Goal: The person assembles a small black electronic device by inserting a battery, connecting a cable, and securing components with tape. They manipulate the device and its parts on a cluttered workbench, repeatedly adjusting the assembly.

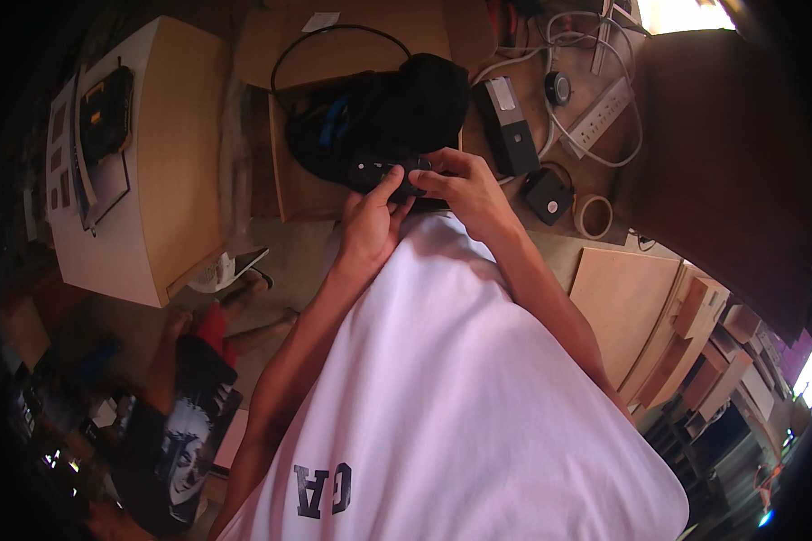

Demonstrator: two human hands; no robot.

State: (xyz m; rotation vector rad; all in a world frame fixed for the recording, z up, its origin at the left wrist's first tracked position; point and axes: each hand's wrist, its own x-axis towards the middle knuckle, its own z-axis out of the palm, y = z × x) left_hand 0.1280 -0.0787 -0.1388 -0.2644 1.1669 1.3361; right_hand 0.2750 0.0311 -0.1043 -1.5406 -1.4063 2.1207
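Close to my body I hold a small black device [383,173] with a few light dots on its face; its exact kind is hard to make out. My left hand [373,221] wraps it from below, thumb lying on its face. At its right end, my right hand [469,187] has thumb and fingers closed on the device. Just beyond the hands, a black fabric bag [388,104] with a blue patch lies in an open cardboard box [280,171]. A thin black cable [334,29] arches over the bag.
Right of the box are a black rectangular unit [507,126], a white power strip [600,117] with looping cords, a small black box [548,196] and a tape roll [593,216]. A cabinet [185,162] stands at left. Another person [189,433] is at lower left. Wooden boards [622,311] lean at right.
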